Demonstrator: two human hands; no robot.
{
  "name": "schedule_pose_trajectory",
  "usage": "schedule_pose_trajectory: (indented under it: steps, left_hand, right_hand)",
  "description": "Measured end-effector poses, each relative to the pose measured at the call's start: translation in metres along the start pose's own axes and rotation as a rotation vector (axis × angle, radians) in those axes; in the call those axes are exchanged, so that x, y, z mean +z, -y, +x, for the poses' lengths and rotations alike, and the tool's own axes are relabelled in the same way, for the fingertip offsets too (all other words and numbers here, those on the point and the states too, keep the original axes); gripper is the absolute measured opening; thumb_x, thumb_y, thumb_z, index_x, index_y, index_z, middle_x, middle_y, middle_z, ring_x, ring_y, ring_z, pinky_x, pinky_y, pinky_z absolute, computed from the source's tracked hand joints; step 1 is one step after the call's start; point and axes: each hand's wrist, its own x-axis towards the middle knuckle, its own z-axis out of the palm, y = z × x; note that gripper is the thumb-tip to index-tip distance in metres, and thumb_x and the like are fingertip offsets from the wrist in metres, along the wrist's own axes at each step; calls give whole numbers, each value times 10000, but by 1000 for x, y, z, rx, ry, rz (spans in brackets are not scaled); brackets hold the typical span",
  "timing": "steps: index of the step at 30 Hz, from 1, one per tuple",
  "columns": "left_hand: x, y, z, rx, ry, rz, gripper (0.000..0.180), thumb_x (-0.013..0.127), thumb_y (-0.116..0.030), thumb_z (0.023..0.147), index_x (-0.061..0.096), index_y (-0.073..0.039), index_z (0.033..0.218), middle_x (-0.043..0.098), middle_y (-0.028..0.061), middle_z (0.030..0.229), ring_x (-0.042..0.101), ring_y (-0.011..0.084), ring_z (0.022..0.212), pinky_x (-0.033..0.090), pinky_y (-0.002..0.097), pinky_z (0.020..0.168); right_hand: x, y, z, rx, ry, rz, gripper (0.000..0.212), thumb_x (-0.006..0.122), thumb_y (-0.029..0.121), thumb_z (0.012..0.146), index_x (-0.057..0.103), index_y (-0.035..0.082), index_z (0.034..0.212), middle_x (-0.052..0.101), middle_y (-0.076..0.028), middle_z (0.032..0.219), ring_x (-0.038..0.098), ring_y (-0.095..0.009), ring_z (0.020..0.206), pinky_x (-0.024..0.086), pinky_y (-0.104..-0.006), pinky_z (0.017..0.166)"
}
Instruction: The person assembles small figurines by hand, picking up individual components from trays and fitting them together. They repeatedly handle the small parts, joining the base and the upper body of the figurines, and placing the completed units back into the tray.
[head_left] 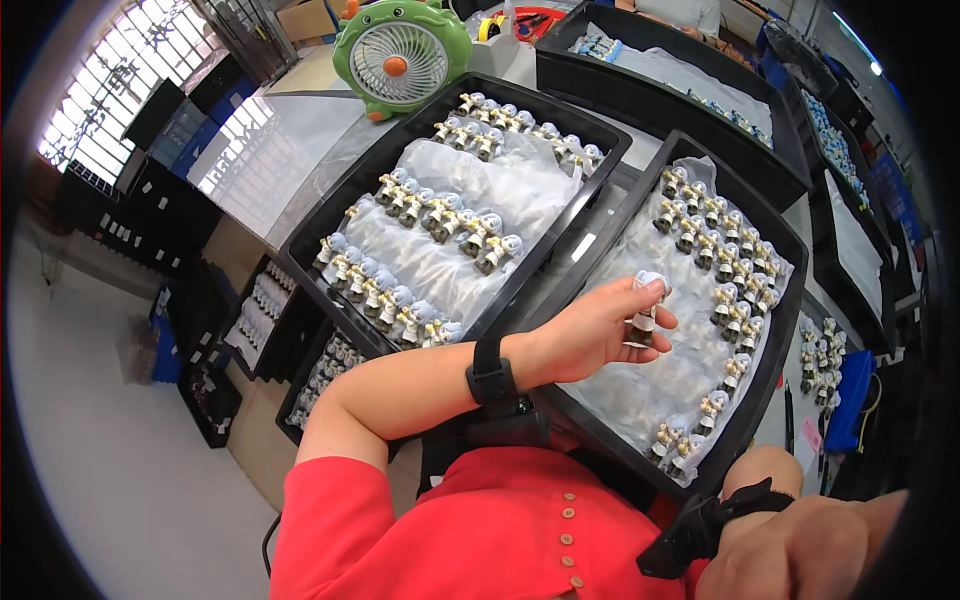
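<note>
My left hand (pixel 590 335), with a black band at its wrist, reaches over the right-hand black tray (pixel 575 400). Its thumb and fingers close around a small figurine (pixel 643 318) with a pale blue-grey top, white-and-gold middle and dark lower part. Below it, thin white plastic sheeting (pixel 620 400) lines the tray. Similar figurines (pixel 727 255) stand in rows along the tray's far and right sides. My right hand (pixel 815 550) is raised close to the camera at the lower right, below a black wrist strap (pixel 715 525); its fingers cannot be made out.
A second black tray (pixel 320 290) with rows of figurines and plastic sheeting lies to the left. Behind it stands a green animal-shaped fan (pixel 400 62). Another deep black tray (pixel 670 110) is at the back, near another person (pixel 680 12). Loose figurines (pixel 820 360) and a blue box (pixel 853 400) sit right.
</note>
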Motion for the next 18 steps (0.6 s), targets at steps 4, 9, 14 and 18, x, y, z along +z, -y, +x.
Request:
schedule_pose_trajectory:
  steps: [4, 9, 14, 18]
  left_hand:
    - [2, -2, 0, 19, 14, 14, 356, 454, -359, 972, 452, -96, 1212, 560, 64, 1068, 585, 166, 905, 483, 318, 802]
    - [-5, -1, 0, 42, 6, 2, 359, 471, -358, 966, 447, -95, 1209, 560, 70, 1068, 588, 169, 907, 481, 316, 798]
    - [-5, 4, 6, 78, 19, -22, 380, 502, -348, 954, 425, -110, 1240, 560, 73, 1069, 596, 177, 909, 480, 312, 792]
    - [-5, 5, 9, 113, 12, -58, 431, 514, -328, 951, 385, -139, 1316, 561, 74, 1070, 606, 186, 915, 486, 312, 781]
  right_hand:
    - [-18, -16, 20, -167, 256, 6, 239, 628, -73, 770, 502, 76, 631, 537, -56, 698, 518, -145, 607, 434, -196, 502]
    - [-8, -4, 32, 20, 306, 41, 113, 641, -12, 805, 584, 71, 752, 598, -73, 790, 558, -162, 707, 462, -221, 600]
    - [-67, -15, 51, -323, 800, -112, 89, 621, 58, 848, 571, 111, 899, 567, -58, 840, 556, -183, 767, 461, -276, 661]
    - [-98, -18, 57, -361, 357, -247, 88, 548, 102, 892, 479, 74, 846, 463, -39, 758, 490, -167, 725, 402, -315, 676]
